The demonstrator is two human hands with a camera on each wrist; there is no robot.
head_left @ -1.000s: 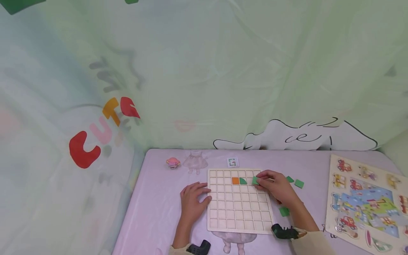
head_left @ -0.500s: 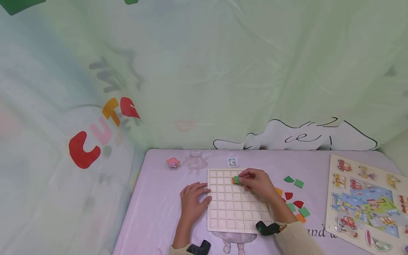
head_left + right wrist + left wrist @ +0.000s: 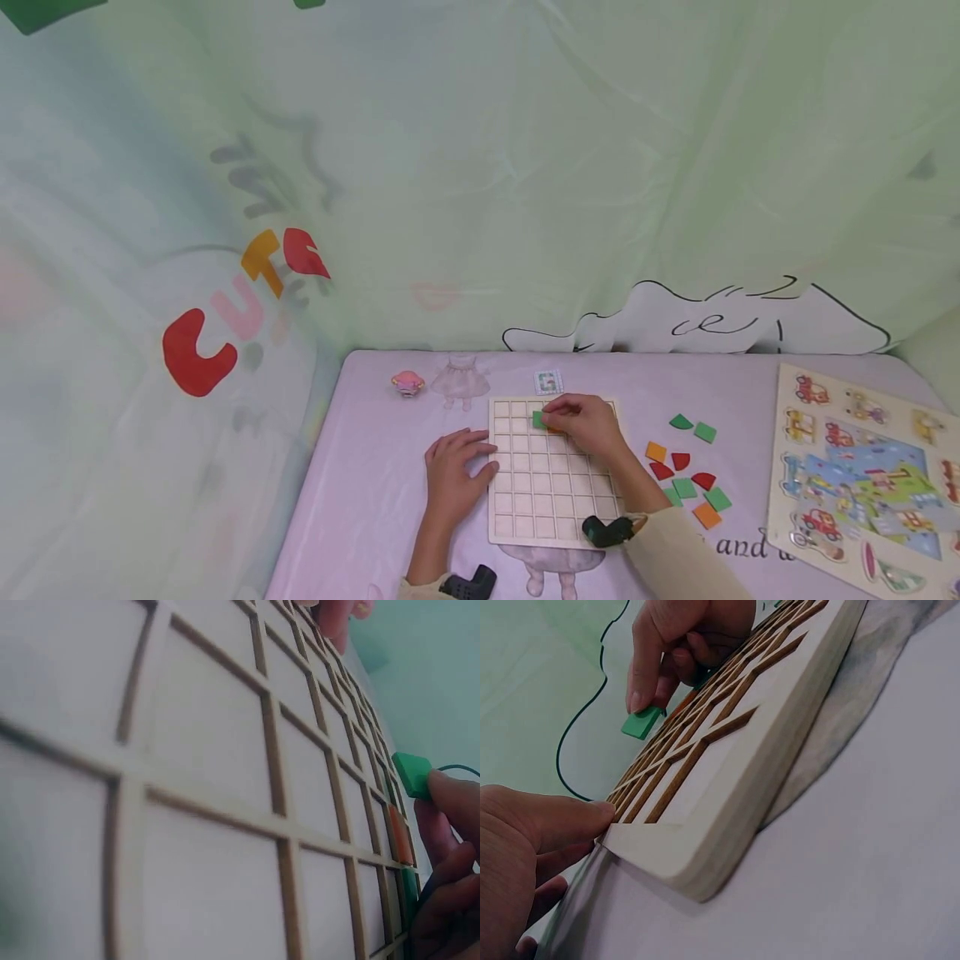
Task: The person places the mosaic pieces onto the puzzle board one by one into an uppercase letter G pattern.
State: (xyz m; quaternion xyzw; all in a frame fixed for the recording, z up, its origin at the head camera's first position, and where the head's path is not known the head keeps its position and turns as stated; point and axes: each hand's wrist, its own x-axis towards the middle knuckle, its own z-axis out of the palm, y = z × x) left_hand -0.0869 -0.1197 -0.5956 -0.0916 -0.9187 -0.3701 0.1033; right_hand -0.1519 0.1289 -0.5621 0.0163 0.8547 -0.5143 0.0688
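A wooden grid board (image 3: 525,483) lies on the table. Over its second row from the back, my right hand (image 3: 588,425) pinches a green square tile (image 3: 538,420) between thumb and fingers; in the left wrist view that green tile (image 3: 640,722) is raised off the board and tilted. An orange square tile (image 3: 400,835) sits in a cell just beside it, partly under the right hand in the head view. The green piece in the neighbouring cell is mostly covered by the fingers. My left hand (image 3: 455,475) rests at the board's left edge, its fingertips touching the rim.
Loose green, red and orange tiles (image 3: 683,487) lie right of the board. A small pattern card (image 3: 549,382) is behind it. A pink-topped figurine (image 3: 407,383) stands at the back left. A picture puzzle board (image 3: 787,500) covers the table's right side.
My right hand has carried the green square tile leftward across the board, past the quarter-round green piece and the orange tile. The left hand has stayed in place.
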